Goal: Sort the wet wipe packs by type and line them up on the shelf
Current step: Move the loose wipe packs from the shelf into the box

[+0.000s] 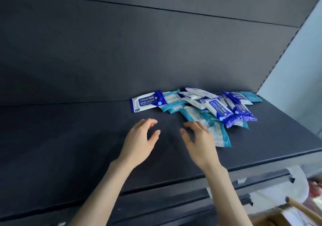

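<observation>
Wet wipe packs, soft flat plastic sachets of two kinds, dark blue-and-white and teal-and-white, lie in a mixed, overlapping heap (200,106) on a dark grey shelf board (69,138), just beyond the fingertips and off to their right. The right hand (200,143) is nearer: a teal-edged white pack (222,137) lies just beside its outer edge, its long axis running diagonally from far-left to near-right. A blue-and-white pack (148,101) sits at the heap's left end, ahead of the left hand (141,140), long axis crosswise. Both hands are empty, fingers (191,125) loosely curved and spread, thumbs apart, pinching nothing.
</observation>
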Demonstrator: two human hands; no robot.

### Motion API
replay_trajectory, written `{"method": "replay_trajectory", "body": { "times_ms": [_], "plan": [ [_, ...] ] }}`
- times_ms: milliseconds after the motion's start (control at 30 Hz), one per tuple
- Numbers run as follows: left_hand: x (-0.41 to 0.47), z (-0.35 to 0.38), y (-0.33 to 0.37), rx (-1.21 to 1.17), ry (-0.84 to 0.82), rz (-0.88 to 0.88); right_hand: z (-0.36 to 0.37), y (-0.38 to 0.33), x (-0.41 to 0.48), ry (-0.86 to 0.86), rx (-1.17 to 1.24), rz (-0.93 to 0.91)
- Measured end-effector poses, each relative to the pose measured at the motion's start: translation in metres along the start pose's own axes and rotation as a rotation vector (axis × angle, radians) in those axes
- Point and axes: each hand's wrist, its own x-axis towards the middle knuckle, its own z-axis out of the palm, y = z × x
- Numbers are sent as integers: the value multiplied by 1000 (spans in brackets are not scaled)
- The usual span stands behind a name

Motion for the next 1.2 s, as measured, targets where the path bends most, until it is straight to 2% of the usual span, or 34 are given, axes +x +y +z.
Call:
{"method": "replay_trajectory", "body": {
  "times_ms": [167, 300, 400, 500, 633, 733, 833, 900, 1067, 1200],
  "plan": [
    [71, 23, -18, 146, 62, -62, 17, 19, 72, 20, -66, -42],
    [113, 40, -33, 315, -43, -147, 26, 32, 118, 108, -168, -87],
    [132, 43, -42, 416, -77, -204, 26, 37, 141, 29, -251, -14],
    [145, 40, -50, 459, -46, -176, 31, 49, 155, -11, -399, 47],
    [152, 39, -51, 466, -21, -242, 32, 57, 160, 97, -412, -10],
    [156, 44, -45, 399, 30, -272, 29, 55, 160, 143, -337, -75],
    [157, 50, -37, 147, 1, -309, 20, 50, 158, 129, -109, -64],
    [158, 51, -34, -1, -49, -341, 12, 50, 162, 129, -144, 1],
    [169, 50, -38, -190, -139, -295, -1, 54, 187, -104, -434, 194],
    [178, 48, -45, -186, -227, -294, -4, 55, 206, -394, -342, 269]
  ]
}}
